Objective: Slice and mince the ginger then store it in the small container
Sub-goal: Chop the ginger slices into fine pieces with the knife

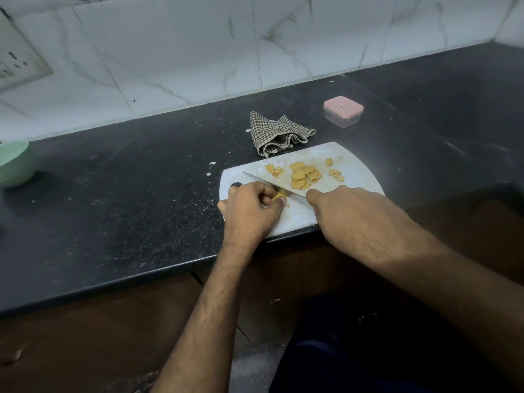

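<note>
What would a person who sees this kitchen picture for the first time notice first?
First, the two hands at the near edge of the white cutting board: the left hand pinches a ginger piece while the right hand holds the knife across it. Just beyond the blade lie yellow ginger slices. Farther back on the black counter stand a checked cloth and a small container with a pink lid.

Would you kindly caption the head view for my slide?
Left hand steadies ginger while right hand slices with knife.
</note>
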### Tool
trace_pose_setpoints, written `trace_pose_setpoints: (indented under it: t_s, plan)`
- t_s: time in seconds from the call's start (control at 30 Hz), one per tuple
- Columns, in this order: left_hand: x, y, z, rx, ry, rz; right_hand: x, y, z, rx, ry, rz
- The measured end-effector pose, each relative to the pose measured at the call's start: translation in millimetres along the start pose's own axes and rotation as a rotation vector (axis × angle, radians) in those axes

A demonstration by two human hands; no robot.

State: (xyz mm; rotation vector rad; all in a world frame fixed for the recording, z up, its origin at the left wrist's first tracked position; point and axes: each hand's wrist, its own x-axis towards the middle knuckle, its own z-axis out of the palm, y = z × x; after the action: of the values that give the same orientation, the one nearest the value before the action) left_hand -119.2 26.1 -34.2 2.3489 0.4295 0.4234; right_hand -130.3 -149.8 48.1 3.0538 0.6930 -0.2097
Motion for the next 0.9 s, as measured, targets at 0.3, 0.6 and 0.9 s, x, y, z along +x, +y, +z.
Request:
trace_pose_setpoints:
  t_s: [0.3,0.6,0.9]
  plan:
    - [-4.5,-1.2,-0.1,-0.077,0.026,-0.015,18.5,2.1,10.5,0.041,-0.038,-0.005]
    - [-5.7,2.6,-2.8,-0.069,0.033,-0.041,19.3,-3.4,4.8,0.04,-0.081,-0.016]
    - [-6.9,4.9,-2.4,-0.043,0.056,-0.045,23.6,-3.0,8.7,0.029,-0.06,-0.045]
